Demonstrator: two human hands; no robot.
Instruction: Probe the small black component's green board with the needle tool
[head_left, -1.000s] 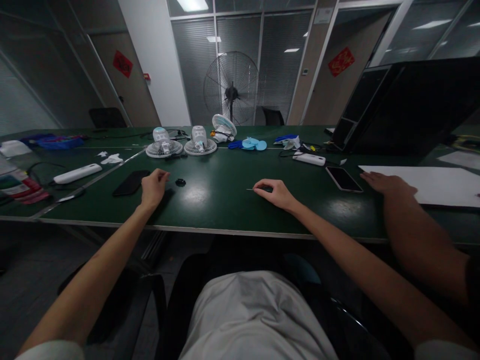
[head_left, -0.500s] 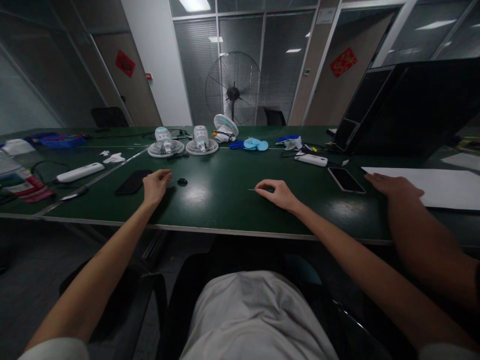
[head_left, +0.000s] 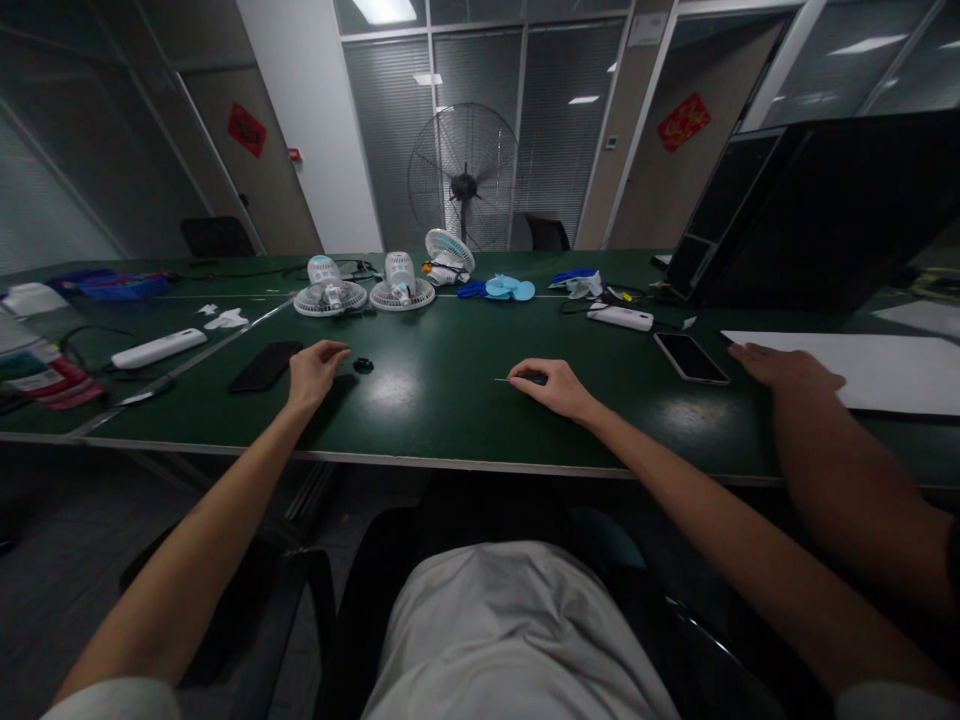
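Observation:
My right hand (head_left: pixel 551 385) pinches a thin, pale, needle-like rod (head_left: pixel 500 380) between thumb and fingertips, low over the green table (head_left: pixel 442 425). The rod points left; its exact kind is too small to tell. On the other side, my left hand (head_left: pixel 315 375) is closed in a pinch, and whatever may be in it is hidden. Just right of those fingertips lies a small black ring-like piece (head_left: pixel 363 366), apart from them. A dark flat phone-like slab (head_left: pixel 265 367) sits to the left of that hand.
Several small white fans (head_left: pixel 401 282) stand at the back, beside light-blue fan blades (head_left: pixel 510 288). A phone (head_left: pixel 691 357) lies to the right. Another person's hand (head_left: pixel 784 368) rests on white paper (head_left: pixel 892 375). A white power strip (head_left: pixel 159 348) is at left.
My left hand has shifted slightly right, closer to the small black piece. My right hand keeps its pinch on the thin rod, almost still.

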